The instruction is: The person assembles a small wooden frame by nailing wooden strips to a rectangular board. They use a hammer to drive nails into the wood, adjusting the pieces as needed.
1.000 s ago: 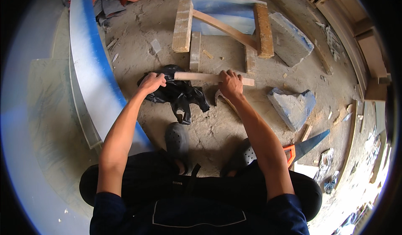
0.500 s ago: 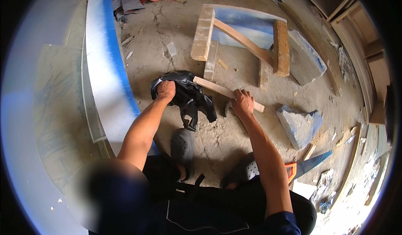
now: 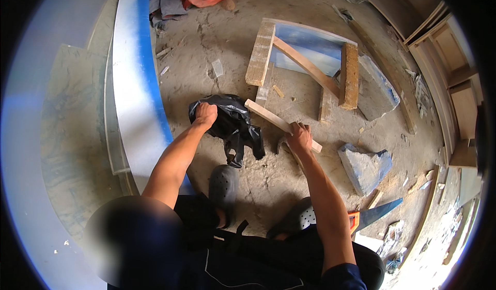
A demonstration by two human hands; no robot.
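Person crouches on dusty concrete floor [image 3: 268, 186], seen from above. Left hand [image 3: 206, 113] clutches black plastic bag [image 3: 235, 127], fingers closed into its folds. Right hand [image 3: 299, 137] closed around short pale wooden strip [image 3: 274, 119], which slants over bag's upper edge. Beyond strip lies wooden frame [image 3: 310, 68]. Handsaw with orange handle [image 3: 374, 215] lies well apart, beside right forearm.

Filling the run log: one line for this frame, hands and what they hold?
left hand: grips black plastic bag | right hand: holds wooden batten | handsaw: on floor
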